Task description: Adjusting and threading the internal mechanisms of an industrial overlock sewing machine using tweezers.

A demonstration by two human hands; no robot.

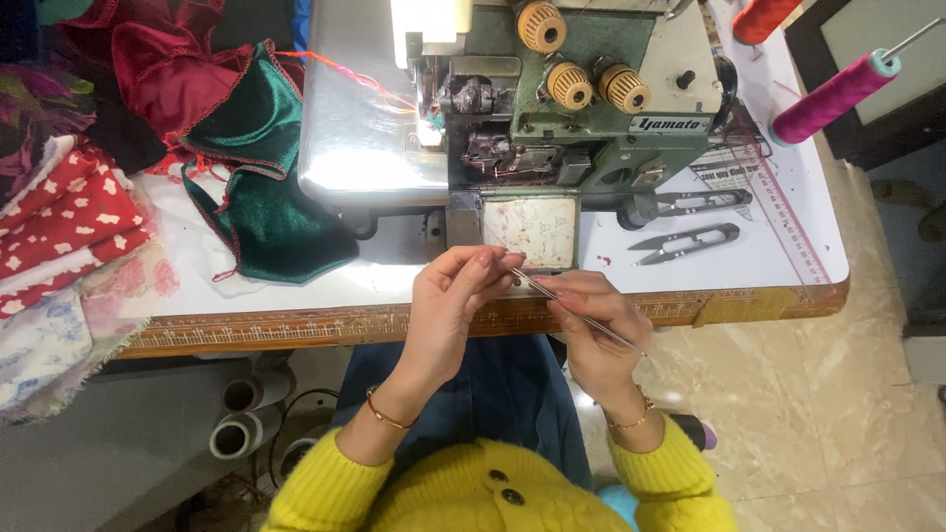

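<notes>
While the green sewing machine (581, 89) sits behind them, the left hand (448, 305) pinches closed near the tip of thin metal tweezers (581, 317), which the right hand (596, 325) grips, fingers curled, just before the machine's front plate.

A green sewing machine (581, 108) blocks the bench (325, 286) straight ahead of the hands. Piled fabric (246, 158) crowds the left. To the right, two thread snips (690, 222) lie flat, with bare bench between them and the front edge.
</notes>
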